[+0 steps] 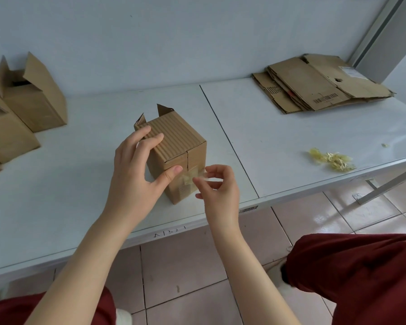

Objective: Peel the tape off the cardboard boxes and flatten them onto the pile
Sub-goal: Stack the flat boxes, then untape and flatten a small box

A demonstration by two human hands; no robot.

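A small cardboard box (178,141) lies on its side in the middle of the white table (80,202), its open flaps pointing away from me. My left hand (136,170) grips it, fingers over the top face and thumb on the near face. A strip of clear tape (192,175) runs across the seam of the near face. My right hand (218,186) pinches the tape's loose end, lifted a little off the cardboard. A pile of flattened boxes (319,85) lies at the table's far right.
Several upright open boxes (28,102) stand at the far left of the table. A heap of crumpled peeled tape (331,158) lies near the right front edge. The wall runs along the back. Below are tiled floor and my red-trousered knees.
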